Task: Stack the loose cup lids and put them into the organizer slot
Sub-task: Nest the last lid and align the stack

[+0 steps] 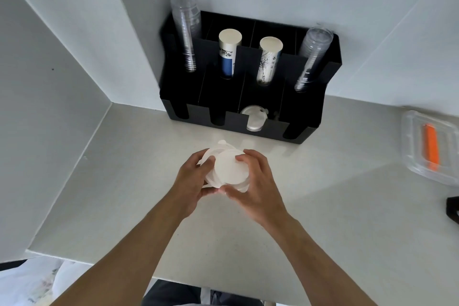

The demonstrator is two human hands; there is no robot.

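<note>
A stack of white translucent cup lids [229,169] is held between both hands just above the pale counter. My left hand [190,186] grips its left side and my right hand [258,186] wraps its right side and front. The stack looks uneven, with lid edges and a tab sticking out at the top. Behind it stands the black organizer [308,129] against the wall. Its third front slot from the left holds several white lids [254,119]. The other front slots look dark and I cannot see into them.
The organizer's back slots hold clear cup stacks [187,32] [311,57] and two paper cup stacks [228,54] [268,62]. A clear plastic box with an orange item [431,146] sits at the right. A dark object [452,208] is at the right edge. Walls close in on the left and behind.
</note>
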